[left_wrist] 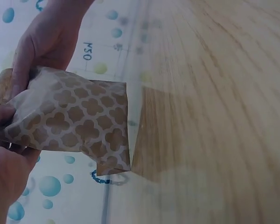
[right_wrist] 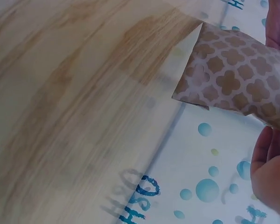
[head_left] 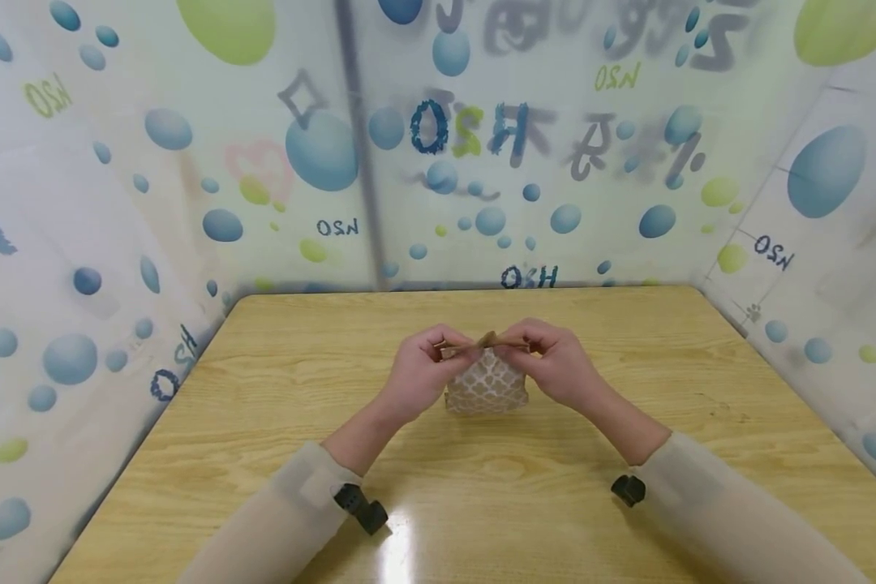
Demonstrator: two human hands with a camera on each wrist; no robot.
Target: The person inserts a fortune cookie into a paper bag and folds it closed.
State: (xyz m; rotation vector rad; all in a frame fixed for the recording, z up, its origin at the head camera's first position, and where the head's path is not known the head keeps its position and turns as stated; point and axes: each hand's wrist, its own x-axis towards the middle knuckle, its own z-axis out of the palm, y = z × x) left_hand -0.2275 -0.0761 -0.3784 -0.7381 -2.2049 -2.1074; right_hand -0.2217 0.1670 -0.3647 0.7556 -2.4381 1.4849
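A small brown paper bag [head_left: 487, 385] with a white lattice pattern is held upright over the wooden table, ahead of me. Its gathered top edge is pinched by my left hand [head_left: 425, 369] on one side and my right hand [head_left: 558, 367] on the other, thumbs toward me. Between the hands a bit of brown paper sticks up. The left wrist view shows the bag [left_wrist: 79, 112] from the side, its flat bottom close to the tabletop and its body slightly bulged. In the right wrist view, the bag's [right_wrist: 233, 74] upper end runs out of frame.
The wooden table [head_left: 299, 349] spreads out on all sides of the hands. Walls [head_left: 438, 235] printed with blue and green bubbles enclose its back and sides. Dark wrist devices [head_left: 361, 508] sit by both pale sleeves.
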